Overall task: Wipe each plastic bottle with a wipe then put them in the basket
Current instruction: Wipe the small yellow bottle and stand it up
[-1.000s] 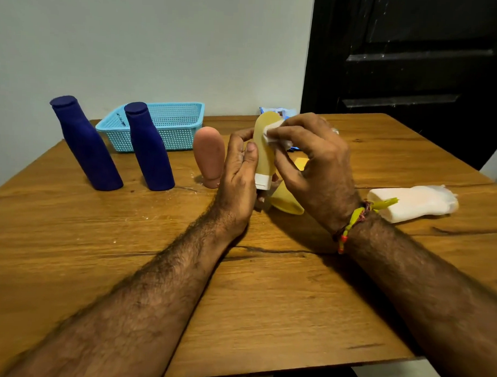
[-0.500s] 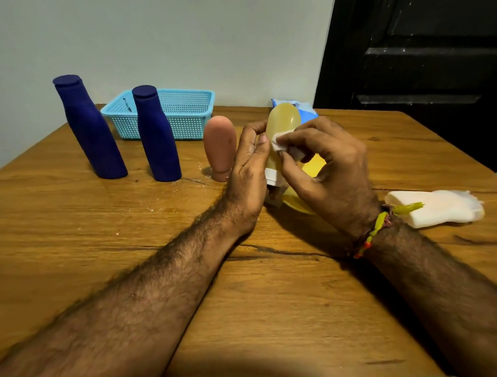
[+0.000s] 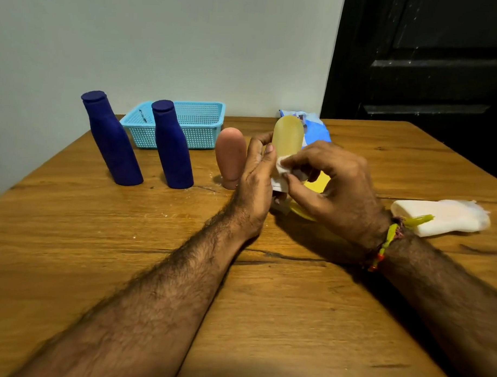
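My left hand [image 3: 256,177] grips a pale yellow translucent bottle [image 3: 288,136], held upright with its white cap down. My right hand [image 3: 332,185] pinches a white wipe [image 3: 282,168] against the bottle's lower side. Behind my hands lies a bright yellow bottle [image 3: 318,182], mostly hidden. A pink bottle [image 3: 231,156] stands cap down just left of my left hand. Two dark blue bottles [image 3: 111,138] [image 3: 172,146] stand further left. The light blue mesh basket [image 3: 199,121] sits at the table's back, with nothing showing inside.
A white bottle [image 3: 440,217] lies on its side at the right, close to my right wrist. A blue and white wipes pack [image 3: 314,128] lies behind the held bottle. The wooden table [image 3: 126,254] meets a pale wall at the back, with a dark door at the right.
My right hand has slid the wipe down the pale yellow bottle, from near its top to its lower part. The camera has tilted, so everything sits lower in view.
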